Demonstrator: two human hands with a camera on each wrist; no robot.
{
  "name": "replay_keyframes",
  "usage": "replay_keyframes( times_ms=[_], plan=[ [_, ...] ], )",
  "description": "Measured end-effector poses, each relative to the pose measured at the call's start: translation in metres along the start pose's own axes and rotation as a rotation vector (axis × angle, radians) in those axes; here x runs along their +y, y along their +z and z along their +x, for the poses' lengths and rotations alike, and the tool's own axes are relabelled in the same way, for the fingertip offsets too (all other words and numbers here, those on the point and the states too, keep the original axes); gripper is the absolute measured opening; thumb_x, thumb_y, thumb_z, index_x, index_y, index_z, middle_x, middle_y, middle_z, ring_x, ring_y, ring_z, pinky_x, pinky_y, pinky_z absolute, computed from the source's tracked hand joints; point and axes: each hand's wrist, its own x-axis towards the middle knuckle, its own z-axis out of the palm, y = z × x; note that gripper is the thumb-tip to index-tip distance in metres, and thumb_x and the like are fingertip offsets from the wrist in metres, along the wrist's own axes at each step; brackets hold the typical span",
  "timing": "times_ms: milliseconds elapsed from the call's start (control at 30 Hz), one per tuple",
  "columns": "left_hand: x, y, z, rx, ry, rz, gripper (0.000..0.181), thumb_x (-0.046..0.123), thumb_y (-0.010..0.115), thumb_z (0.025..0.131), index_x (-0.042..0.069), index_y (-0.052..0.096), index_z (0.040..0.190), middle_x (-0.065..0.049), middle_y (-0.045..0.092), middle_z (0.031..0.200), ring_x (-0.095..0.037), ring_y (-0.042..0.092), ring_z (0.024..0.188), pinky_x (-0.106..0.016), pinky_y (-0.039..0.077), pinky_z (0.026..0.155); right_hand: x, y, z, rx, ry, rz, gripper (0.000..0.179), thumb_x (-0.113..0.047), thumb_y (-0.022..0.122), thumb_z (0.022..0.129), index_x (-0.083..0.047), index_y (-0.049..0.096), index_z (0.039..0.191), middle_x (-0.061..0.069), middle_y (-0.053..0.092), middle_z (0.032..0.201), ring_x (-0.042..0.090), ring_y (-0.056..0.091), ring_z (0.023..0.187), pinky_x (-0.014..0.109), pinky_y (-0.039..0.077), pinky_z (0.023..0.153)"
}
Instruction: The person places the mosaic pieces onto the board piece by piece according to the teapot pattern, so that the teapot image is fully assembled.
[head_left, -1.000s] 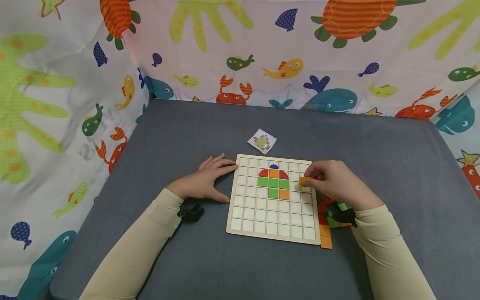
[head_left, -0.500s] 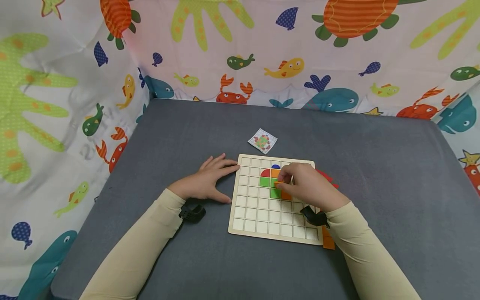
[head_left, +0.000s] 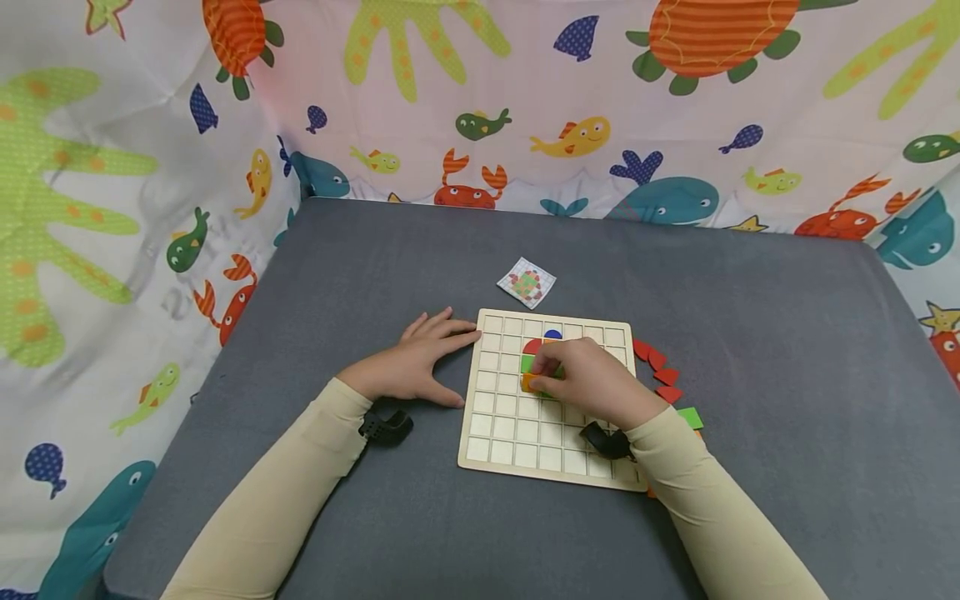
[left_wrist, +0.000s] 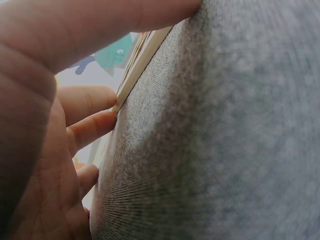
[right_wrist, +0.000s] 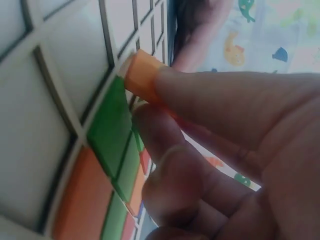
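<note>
My right hand [head_left: 592,377] pinches an orange square tile [head_left: 528,382] between thumb and fingers, at a cell left of the green tiles on the wooden grid board [head_left: 502,429]. In the right wrist view the orange tile [right_wrist: 143,75] is tilted, one edge at the grid beside a green tile [right_wrist: 111,130]. Another orange tile [right_wrist: 82,195] lies in a cell nearby. A red quarter-round tile [head_left: 532,346] and a blue piece [head_left: 552,334] show above; my hand hides the others. My left hand [head_left: 408,362] lies with fingers spread, fingertips and thumb at the board's left edge.
A small pattern card [head_left: 527,283] lies behind the board on the grey table [head_left: 360,533]. Loose red pieces [head_left: 666,377] and a green tile [head_left: 690,417] lie along the board's right side, partly under the right forearm. A printed curtain [head_left: 420,83] stands behind the table.
My right hand has carried the orange tile leftward from the board's right edge, over the placed tiles, to the left of the green ones. My left hand has stayed still.
</note>
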Motion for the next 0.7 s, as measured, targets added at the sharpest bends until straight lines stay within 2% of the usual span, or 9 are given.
replay_keyframes(
  times_ms=[267,500,700],
  plan=[
    [0.000,0.000,0.000,0.009,0.013,-0.003,0.104,0.047,0.089,0.083,0.018,0.034,0.167,0.000,0.028,0.171,-0.030,0.000,0.164,-0.057,-0.007,0.128,0.002,0.005,0.004,0.001,-0.029,-0.038,0.010,-0.016,0.083,0.091,-0.022,0.077,0.085,-0.014,0.068,0.079,0.010,0.058,0.077,0.032,0.050,0.075],
    [0.002,-0.003,-0.001,0.006,0.002,-0.002,0.105,0.047,0.090,0.082,0.019,0.035,0.166,0.000,0.028,0.171,-0.030,-0.001,0.164,-0.056,-0.007,0.128,0.000,0.005,0.003,0.023,-0.004,-0.058,0.011,-0.017,0.083,0.090,-0.022,0.079,0.082,-0.015,0.068,0.077,0.011,0.057,0.076,0.032,0.050,0.073],
    [0.004,-0.002,-0.001,0.006,0.009,-0.013,0.105,0.047,0.090,0.081,0.018,0.036,0.166,-0.001,0.029,0.171,-0.030,0.000,0.164,-0.057,-0.007,0.128,0.006,-0.001,-0.007,0.025,0.019,-0.084,0.010,-0.016,0.083,0.091,-0.023,0.079,0.084,-0.014,0.070,0.082,0.010,0.059,0.078,0.032,0.051,0.074]
  ],
)
